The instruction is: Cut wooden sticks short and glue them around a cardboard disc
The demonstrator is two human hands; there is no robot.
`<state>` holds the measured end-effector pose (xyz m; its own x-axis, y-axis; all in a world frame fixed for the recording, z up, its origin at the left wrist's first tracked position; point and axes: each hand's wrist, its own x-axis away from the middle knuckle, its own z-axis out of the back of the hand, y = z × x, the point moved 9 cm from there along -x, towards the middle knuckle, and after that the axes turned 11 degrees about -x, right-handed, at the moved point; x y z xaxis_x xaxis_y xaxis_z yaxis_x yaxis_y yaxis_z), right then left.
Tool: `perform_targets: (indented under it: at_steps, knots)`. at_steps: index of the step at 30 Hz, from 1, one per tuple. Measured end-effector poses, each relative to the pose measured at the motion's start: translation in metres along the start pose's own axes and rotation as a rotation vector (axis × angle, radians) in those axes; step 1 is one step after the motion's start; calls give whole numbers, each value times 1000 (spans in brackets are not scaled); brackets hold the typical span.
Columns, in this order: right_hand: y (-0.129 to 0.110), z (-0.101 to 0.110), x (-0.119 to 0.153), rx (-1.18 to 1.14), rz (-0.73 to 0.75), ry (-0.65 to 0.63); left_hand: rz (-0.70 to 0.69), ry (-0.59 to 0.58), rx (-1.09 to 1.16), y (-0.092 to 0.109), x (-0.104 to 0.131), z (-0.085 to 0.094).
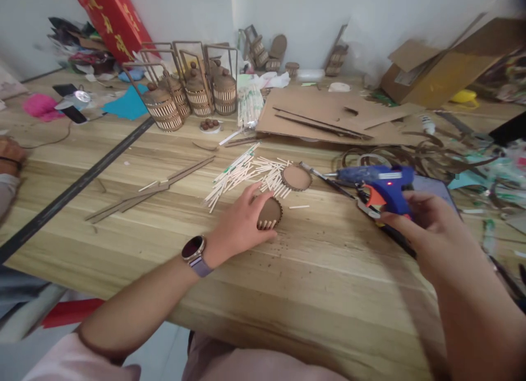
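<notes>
Left hand (242, 219) is half-curling, steadying ridged disc (269, 209) at frame centre; right hand (427, 222) is gripping glue gun (380, 176); sticks (267, 225) are seemingly being glued upright; next move's calling for nozzle (332, 175) beside them

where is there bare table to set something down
The patch between the forearms, in front of the cardboard disc, though crumbs dot it; also between the brown strips and left forearm. It's crowded around the pale sticks and behind the glue gun.
</notes>
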<state>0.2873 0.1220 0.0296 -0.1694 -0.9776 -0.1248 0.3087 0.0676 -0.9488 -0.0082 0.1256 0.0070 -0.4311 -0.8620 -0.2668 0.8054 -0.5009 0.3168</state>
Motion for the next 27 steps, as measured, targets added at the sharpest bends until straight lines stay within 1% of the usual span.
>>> perform_targets:
  at_steps: [1,3,6,8,10,12,15,19,21,24,27]
  knots:
    - [-1,-1,2,-141,-4,30,2,-5,7,-1,0,0]
    - [2,-14,8,-320,-101,30,4,-17,12,-1,-1,-1]
    - [5,-48,18,-449,-256,-107,8,-33,4,-1,-1,-1]
    - [10,-63,26,-397,-332,-174,7,-36,-3,-1,-1,-1]
    - [18,-73,34,-271,-395,-235,0,-30,-10,0,-1,-1]
    - [24,-80,42,-165,-414,-277,-9,-25,-16,0,-1,-1]
    - [21,-88,49,-61,-321,-324,-16,-12,-19,0,-1,-1]
    - [8,-104,54,33,-148,-459,-24,0,-3,1,-1,0]
    - [2,-109,54,82,-74,-503,-27,6,6,2,-1,1]
    - [-2,-113,53,144,-15,-535,-30,-10,8,4,0,1]
    - [-3,-114,53,167,11,-522,-45,-46,6,6,0,1]
